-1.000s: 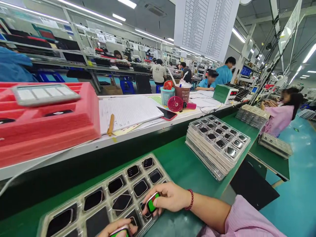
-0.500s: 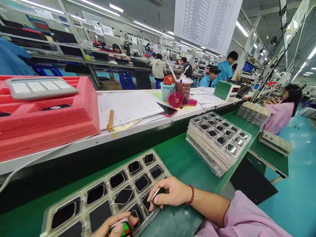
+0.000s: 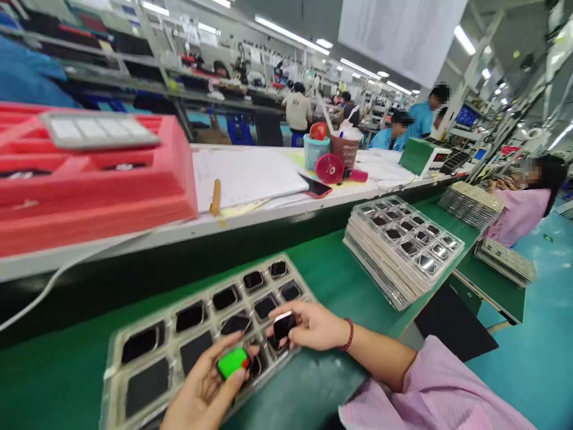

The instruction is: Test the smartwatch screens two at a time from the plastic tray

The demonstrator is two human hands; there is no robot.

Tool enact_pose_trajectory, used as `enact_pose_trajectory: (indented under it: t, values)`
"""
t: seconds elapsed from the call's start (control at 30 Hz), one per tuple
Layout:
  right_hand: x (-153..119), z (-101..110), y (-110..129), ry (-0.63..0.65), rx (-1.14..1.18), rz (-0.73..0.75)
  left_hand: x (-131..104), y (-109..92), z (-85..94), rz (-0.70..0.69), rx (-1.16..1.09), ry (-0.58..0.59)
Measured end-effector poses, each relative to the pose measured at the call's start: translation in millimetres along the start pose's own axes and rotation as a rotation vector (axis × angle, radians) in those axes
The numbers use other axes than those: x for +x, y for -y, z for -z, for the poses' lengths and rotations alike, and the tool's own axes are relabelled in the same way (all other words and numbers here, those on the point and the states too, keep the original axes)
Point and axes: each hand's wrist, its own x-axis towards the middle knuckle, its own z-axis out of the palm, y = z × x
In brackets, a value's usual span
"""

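My left hand (image 3: 201, 382) is closed round a smartwatch body with a lit screen, mostly bright green with a red patch (image 3: 233, 362). In my right hand (image 3: 313, 325), thumb and fingers grip a second watch body with a dark screen (image 3: 284, 325). Both hands are over the near right part of a clear plastic tray (image 3: 111, 370), whose square pockets hold dark-screened watch bodies. Two pockets at the left show plain dark grey squares. My hands and the watches cover some of the near pockets. A red bead bracelet circles my right wrist.
A tall stack of filled trays (image 3: 403, 239) stands right on the green bench (image 3: 322, 269). Along the raised white shelf lie red foam (image 3: 98, 209), papers (image 3: 246, 179), a phone (image 3: 319, 187), a pink fan (image 3: 330, 169) and cups. A person in pink sits farther right.
My left hand has risen into fuller view, its watch screen now facing up, mostly green. My right hand has tilted its watch so the dark screen shows. The whole view has shifted slightly.
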Motion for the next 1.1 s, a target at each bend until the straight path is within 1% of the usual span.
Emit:
enact_pose_trajectory:
  t: [0.07,0.13,0.2,0.33,0.5,0.67,0.9,1.1]
  values:
    - [-8.3,0.0,6.8,0.03,-0.013,0.021,-5.6,-7.5,-4.3,-0.003,-0.012,0.012]
    - [-14.6,1.2,13.2,0.027,-0.03,0.06,-8.2,-11.6,-8.7,0.008,-0.019,0.069]
    - [-15.3,4.5,15.8,0.011,-0.062,0.085,-5.8,-8.8,-10.5,-0.038,-0.072,0.095]
    - [-14.3,8.6,15.8,0.015,-0.095,0.056,-1.9,1.4,-9.1,-0.101,-0.114,0.112]
    - [-17.0,6.8,18.1,0.028,-0.132,0.073,-4.0,1.4,-8.7,-0.109,-0.106,0.088]
    - [-12.7,8.0,17.8,0.05,-0.105,0.068,-0.9,3.2,-7.8,-0.159,-0.102,0.075]
    - [-14.4,9.2,20.3,0.075,-0.132,0.093,-3.2,1.6,-6.6,-0.15,-0.058,0.059]
    - [-15.9,8.6,25.1,0.104,-0.162,0.093,-1.9,5.4,-5.5,-0.164,-0.078,0.043]
